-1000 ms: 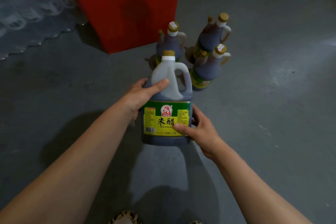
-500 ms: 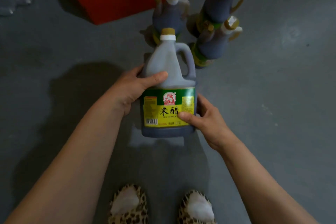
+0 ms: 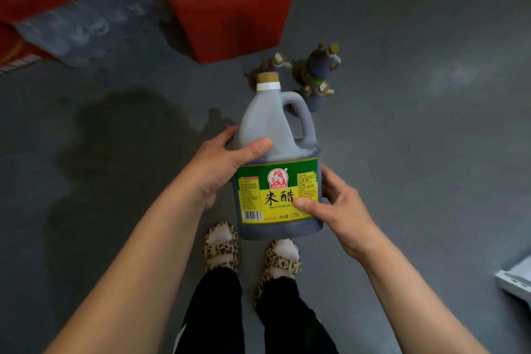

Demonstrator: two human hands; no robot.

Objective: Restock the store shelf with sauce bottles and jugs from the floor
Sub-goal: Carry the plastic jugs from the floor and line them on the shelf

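Red crate, on grey floor. Rice vinegar jug, dark, gold-capped: held upright above person's feet, left hand wrapped round its shoulder, right hand clasping the label's lower edge. Spare jugs, clustered on floor beside crate.

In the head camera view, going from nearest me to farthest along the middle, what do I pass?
Leopard-print slippers → rice vinegar jug gripped by left hand and right hand → jugs standing on the floor → red crate.
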